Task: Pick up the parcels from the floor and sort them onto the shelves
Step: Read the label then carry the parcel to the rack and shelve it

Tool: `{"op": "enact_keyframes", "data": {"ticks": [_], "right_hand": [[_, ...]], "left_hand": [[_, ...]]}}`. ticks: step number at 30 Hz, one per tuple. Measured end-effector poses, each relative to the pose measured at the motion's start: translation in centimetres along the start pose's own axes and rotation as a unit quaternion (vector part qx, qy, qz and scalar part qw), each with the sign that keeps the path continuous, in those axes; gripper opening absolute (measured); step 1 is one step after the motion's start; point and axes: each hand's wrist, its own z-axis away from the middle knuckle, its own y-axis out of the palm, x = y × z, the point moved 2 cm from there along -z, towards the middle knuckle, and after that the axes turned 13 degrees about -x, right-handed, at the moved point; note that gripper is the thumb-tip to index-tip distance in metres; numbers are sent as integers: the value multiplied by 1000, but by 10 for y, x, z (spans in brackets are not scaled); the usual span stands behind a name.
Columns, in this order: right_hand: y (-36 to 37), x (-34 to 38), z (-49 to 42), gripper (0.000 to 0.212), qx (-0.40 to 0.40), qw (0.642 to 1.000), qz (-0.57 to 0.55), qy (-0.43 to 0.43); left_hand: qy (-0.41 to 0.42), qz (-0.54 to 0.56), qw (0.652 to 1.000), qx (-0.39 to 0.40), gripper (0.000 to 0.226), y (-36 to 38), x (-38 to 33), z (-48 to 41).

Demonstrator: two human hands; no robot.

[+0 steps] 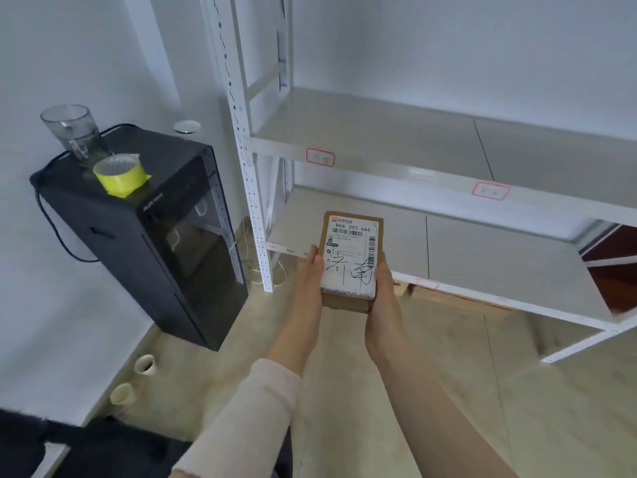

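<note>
A small brown cardboard parcel (351, 257) with a white shipping label and black handwriting is held flat in front of me. My left hand (310, 284) grips its left edge and my right hand (382, 294) grips its right edge. The parcel hovers just in front of the lower shelf (482, 250) of a white metal rack, near that shelf's left front corner. The upper shelf (396, 132) sits above it with red-framed tags on its front rail. Under the lower shelf another brown parcel (448, 296) lies on the floor, partly hidden.
A black water dispenser (144, 236) stands left of the rack, carrying a glass (74, 132) and a yellow cup (119, 175). Two paper cups (136, 377) lie on the floor by the wall. The rack's white upright (248, 167) stands between dispenser and shelves.
</note>
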Motion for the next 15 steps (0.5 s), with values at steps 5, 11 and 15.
{"op": "enact_keyframes", "data": {"ticks": [5,11,15], "right_hand": [[71,13,-83,56,-31,999,-30,-12],[137,26,-163,50,-75,996,-40,-4],[166,39,-217,50,-91,995,-31,3]], "left_hand": [[-2,-35,999,23,86,12,-32,-115],[5,-55,997,57,68,32,-75,-214],[9,-55,997,62,91,53,-85,-276]]}}
